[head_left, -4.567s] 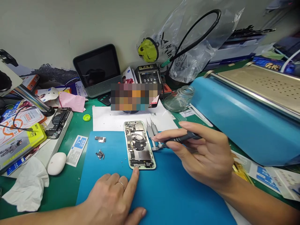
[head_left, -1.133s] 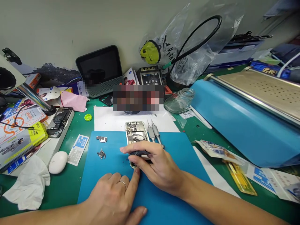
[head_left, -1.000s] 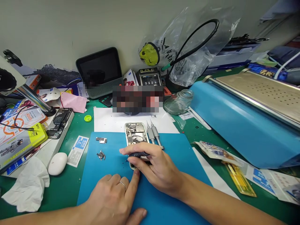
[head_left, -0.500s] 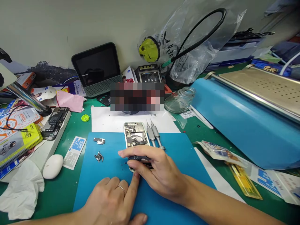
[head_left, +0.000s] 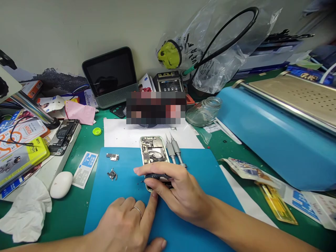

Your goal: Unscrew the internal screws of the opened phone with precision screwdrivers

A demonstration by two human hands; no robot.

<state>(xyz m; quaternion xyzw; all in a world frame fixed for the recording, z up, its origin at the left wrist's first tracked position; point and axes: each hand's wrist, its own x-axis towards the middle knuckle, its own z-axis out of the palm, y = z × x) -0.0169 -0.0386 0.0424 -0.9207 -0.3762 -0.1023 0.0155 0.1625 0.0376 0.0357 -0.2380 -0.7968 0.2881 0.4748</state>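
Note:
An opened smartphone [head_left: 154, 145] lies on the blue mat [head_left: 105, 210], its inner parts exposed and its lower half partly covered by my hands. My right hand [head_left: 181, 196] is closed over it, pinching a dark-handled screwdriver [head_left: 157, 176] between thumb and fingers, with the tip towards the left. Tiny dark specks lie on the mat near that tip. My left hand [head_left: 126, 220] rests on the mat, index finger stretched to the phone's bottom edge, the other fingers curled and holding nothing. Two grey screwdrivers [head_left: 173, 148] lie right of the phone.
A metal plate [head_left: 112, 157] and a small heap of parts [head_left: 112, 174] lie left on the mat. Further left are a white rounded case [head_left: 61, 184], a tissue [head_left: 26, 210] and another opened phone [head_left: 64, 136]. A glass jar [head_left: 204, 112] and a blue machine [head_left: 257, 140] stand right.
The whole view has shifted slightly to the right. Both hands, the screwdriver and the phone keep nearly the same places relative to one another.

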